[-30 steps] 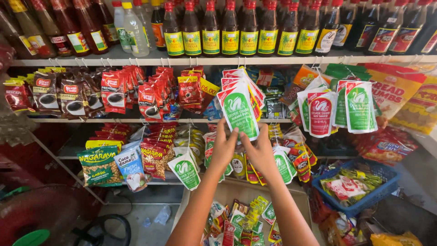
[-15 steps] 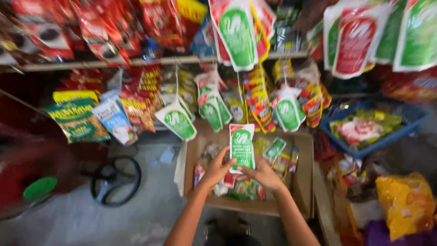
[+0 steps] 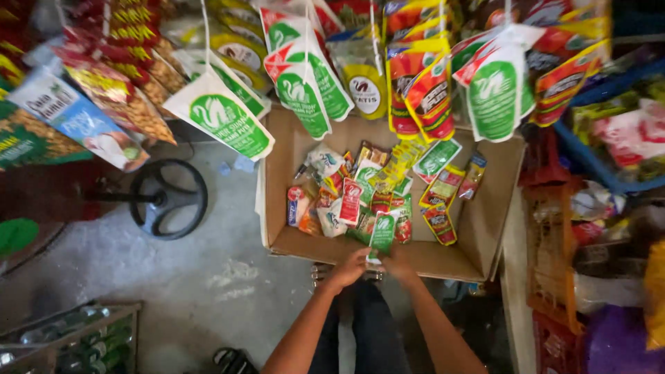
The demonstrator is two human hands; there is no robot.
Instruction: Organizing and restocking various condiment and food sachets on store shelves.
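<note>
You stand on a grey concrete floor (image 3: 173, 277) in a cramped shop stall, light falling from above. Sachets and snack packets (image 3: 228, 114) hang on strings overhead. A black fan base (image 3: 168, 199) rests on the floor at left, a wire rack of bottles (image 3: 69, 343) fills the lower left corner, and stacked red crates (image 3: 554, 235) with a blue basket (image 3: 603, 138) line the right edge.
</note>
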